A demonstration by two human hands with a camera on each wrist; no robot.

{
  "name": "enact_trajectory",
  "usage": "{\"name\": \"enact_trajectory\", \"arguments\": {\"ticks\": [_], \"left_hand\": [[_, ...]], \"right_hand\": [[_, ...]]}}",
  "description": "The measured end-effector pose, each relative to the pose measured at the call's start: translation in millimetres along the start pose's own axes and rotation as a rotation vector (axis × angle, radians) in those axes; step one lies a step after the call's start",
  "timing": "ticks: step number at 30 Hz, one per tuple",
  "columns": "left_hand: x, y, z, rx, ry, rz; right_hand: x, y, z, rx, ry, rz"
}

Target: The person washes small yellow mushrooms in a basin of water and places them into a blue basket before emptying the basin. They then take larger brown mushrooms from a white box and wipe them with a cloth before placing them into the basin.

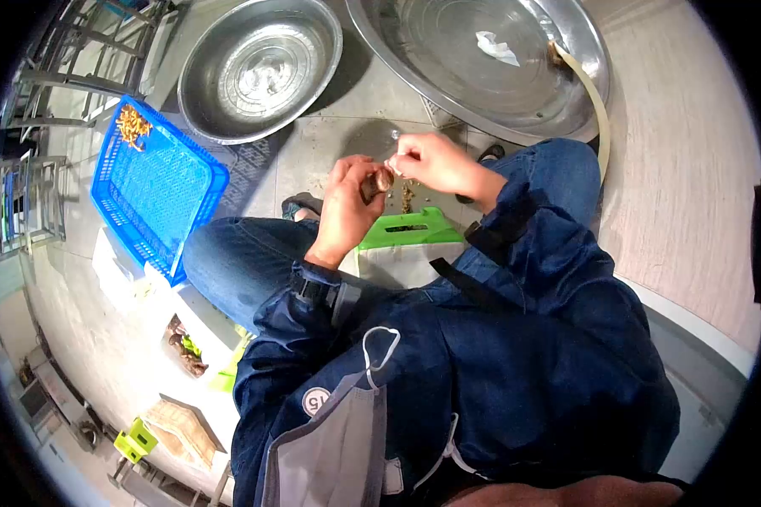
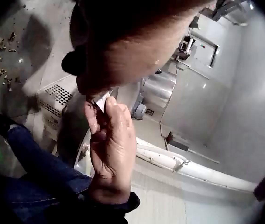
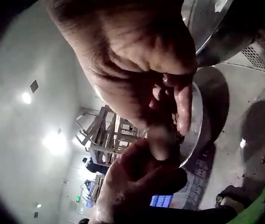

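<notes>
Over the floor between the knees, my left hand [image 1: 347,203] grips a brown, rounded, mushroom-like piece [image 1: 383,180] with its fingers curled round it. Close beside it, my right hand [image 1: 438,165] pinches a small pale, flat, blade-like piece [image 2: 102,101] between thumb and fingers. In the left wrist view the right hand [image 2: 116,144] faces the shadowed left hand [image 2: 132,51]. The right wrist view has both hands nearly meeting, the held piece mostly hidden between them. Below them stands a green-topped stool [image 1: 410,221], with brown crumbs [image 1: 407,198] on the floor beyond it.
A blue basket [image 1: 214,179] with a small orange-brown heap [image 1: 133,127] stands at left. Two metal basins, one round [image 1: 313,84] and one larger [image 1: 448,51] with a hose [image 1: 596,101], stand ahead. A white box [image 1: 207,314] with brown pieces is beside the left leg.
</notes>
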State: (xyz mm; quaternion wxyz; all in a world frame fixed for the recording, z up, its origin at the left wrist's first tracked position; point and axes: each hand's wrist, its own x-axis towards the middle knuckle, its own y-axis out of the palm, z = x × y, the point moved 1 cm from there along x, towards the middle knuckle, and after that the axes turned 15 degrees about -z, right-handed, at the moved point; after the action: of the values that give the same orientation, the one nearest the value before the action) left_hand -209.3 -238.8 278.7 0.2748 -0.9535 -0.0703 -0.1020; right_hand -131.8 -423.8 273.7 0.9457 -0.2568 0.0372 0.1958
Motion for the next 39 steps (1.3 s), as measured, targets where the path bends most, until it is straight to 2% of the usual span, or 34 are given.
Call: {"name": "enact_trajectory", "arguments": {"ticks": [1,3,4,7,8,11,12,16,18,19,20,22,25,26,29,30,33,34,37,38,39], "left_hand": [[1.7,-1.5,-1.0,-0.057,-0.069,-0.008],[4.6,-2.9,-3.0,-0.176,-0.202,-0.027],[3.0,-1.1,4.9,-0.132,-0.157,-0.031],[-2.4,8.5,16.9,-0.503,-0.469,0.073],[-1.1,7.1,14.0,-0.534,-0.457,0.138],[-2.8,10.0,10.0,-0.691,-0.486,0.053],[-0.4,5.5,4.0,-0.701,-0.560,0.091],[0.8,6.6,19.1,-0.401,-0.258,-0.046],[3.1,2.1,13.9,-0.258,-0.176,-0.076],[4.4,0.0,10.9,-0.187,-0.136,-0.091],[4.1,0.0,8.1,-0.136,-0.181,-0.125],[3.7,0.9,5.5,-0.028,-0.116,-0.159],[2.6,1.4,6.8,0.025,-0.045,-0.178],[2.4,1.1,4.7,0.026,-0.044,-0.169],[1.8,-1.7,2.0,0.022,-0.063,-0.131],[1.5,-2.3,1.8,0.015,-0.063,-0.127],[1.2,-0.7,5.1,0.027,-0.031,-0.155],[0.6,0.2,6.3,0.036,-0.017,-0.169],[-1.6,-0.1,4.3,0.132,0.040,-0.120],[-1.9,-0.5,5.1,0.111,0.039,-0.111],[-1.0,-1.2,4.0,0.113,0.048,-0.114]], "right_hand": [[3.3,-2.8,-6.0,0.155,0.093,0.061],[1.7,-0.8,-3.7,0.441,0.233,0.056],[1.2,0.5,-3.8,0.442,0.209,0.049],[-0.8,5.2,-6.6,0.437,0.142,0.032],[-0.3,4.7,-7.1,0.421,0.117,0.026],[0.8,3.1,-6.9,0.407,0.075,0.014],[0.7,3.7,-6.1,0.399,0.068,0.008],[-0.5,6.3,-9.2,0.428,0.010,-0.017],[-2.0,1.2,0.7,0.334,0.058,-0.020],[-2.2,2.7,1.7,0.349,0.023,-0.046],[-2.7,4.2,3.8,0.364,-0.010,-0.072],[-7.2,4.0,10.7,0.349,-0.066,-0.117],[-10.2,4.8,17.5,0.203,-0.083,-0.069],[-11.0,4.3,22.2,0.085,0.000,-0.053],[-5.3,8.3,8.3,0.109,-0.148,-0.118],[-3.4,3.7,9.7,0.159,-0.059,-0.080],[0.8,9.0,-2.7,0.263,-0.117,-0.066],[-1.5,12.5,-5.4,0.157,-0.201,-0.097],[-8.7,4.5,21.3,-0.063,-0.100,-0.076],[-2.6,9.4,1.8,0.047,-0.130,-0.086],[1.4,9.3,-6.4,0.176,-0.055,-0.059]]}}
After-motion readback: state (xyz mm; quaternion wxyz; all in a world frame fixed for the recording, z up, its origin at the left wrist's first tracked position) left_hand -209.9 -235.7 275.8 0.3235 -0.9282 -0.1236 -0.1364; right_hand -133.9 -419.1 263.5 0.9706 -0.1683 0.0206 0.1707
